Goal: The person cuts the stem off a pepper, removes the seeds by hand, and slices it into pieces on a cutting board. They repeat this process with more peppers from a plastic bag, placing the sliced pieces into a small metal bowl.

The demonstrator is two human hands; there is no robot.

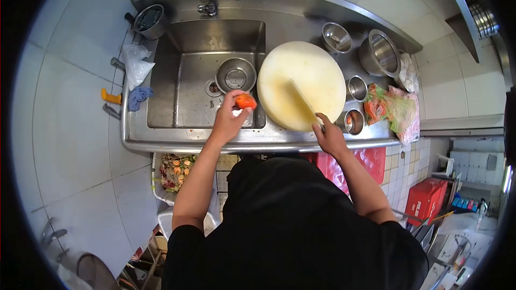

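My left hand is closed around a shiny orange-red tomato, held above the front right part of the sink. In my right hand is the handle of a wide-bladed knife. Its blade lies over the thick round cutting board, pointing away from me and to the left. The board's surface is pale, with a yellowish wet patch beside the blade. A metal bowl stands in the sink, just beyond my left hand.
Steel bowls and a small cup with red bits stand right of the board. Plastic bags lie at the counter's right end. A faucet rises behind the sink. Below the counter is a bin of food scraps.
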